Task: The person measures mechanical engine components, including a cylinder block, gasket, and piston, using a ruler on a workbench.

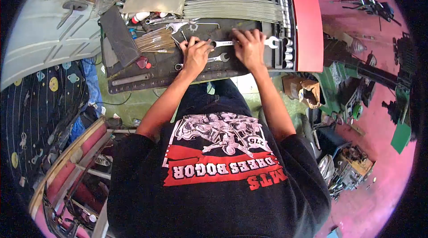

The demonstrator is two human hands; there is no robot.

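A large combination wrench lies crosswise over the dark tabletop, its open jaw pointing right. My right hand is closed around its shaft near the jaw, the fingertips slightly blurred. At the ring end, the thumb and curled fingers of my left hand pinch the same wrench. A second combination wrench rests below it on the table, partly covered by my left hand and wrist. Farther back lie another open-end wrench and a thin bent rod.
Long thin metal rods span the back. Sockets stand in a rail beside a red panel. Brown sticks, a dark flat block and a small red bottle are at left. Numbers mark the front strip.
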